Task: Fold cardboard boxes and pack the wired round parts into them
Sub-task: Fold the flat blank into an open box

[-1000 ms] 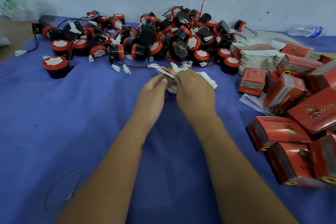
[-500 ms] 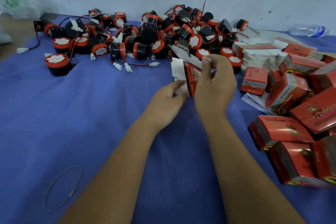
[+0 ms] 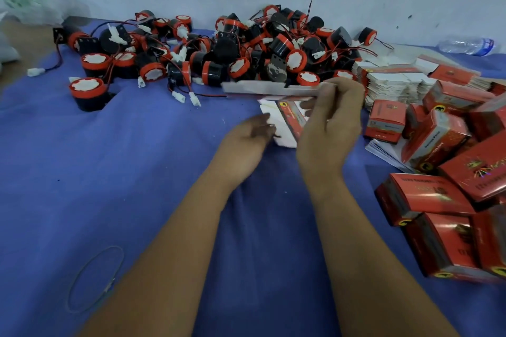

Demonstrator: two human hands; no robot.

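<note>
**Folding a new box**

The right hand pinches the long flap of a half-open red cardboard box near the middle of the blue tabletop. The left hand grips its white side. Next, I think, close the bottom, then take a round buzzer from the pile at the back edge.

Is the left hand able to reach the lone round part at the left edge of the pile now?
Probably not yet: the left hand holds the half-folded box together with the right hand. The way to the round part is bare blue cloth.
</note>
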